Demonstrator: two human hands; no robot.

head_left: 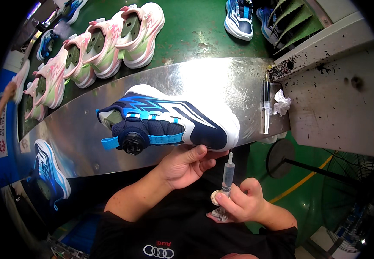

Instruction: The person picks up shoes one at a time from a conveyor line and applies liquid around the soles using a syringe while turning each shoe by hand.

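Note:
A blue and white sneaker [165, 118] with a dial closure lies tilted on its side above the metal ledge, its toe to the right. My left hand [190, 166] grips its near edge by the forefoot, thumb along the upper and some fingers hidden beneath. In my right hand [241, 200] is a clear syringe [228, 175], held upright. Its tip meets or nearly meets the sole edge near the toe. A crumpled white wad [218, 211] is tucked in the same hand, around the syringe's lower end.
Several pink and white shoes [141, 36] line the green conveyor behind the metal ledge [81, 123]. At the right of the ledge lie another syringe [266, 112] and crumpled tissue [282, 102]. A machine housing [333, 86] stands beyond. Another blue shoe [51, 170] is at left.

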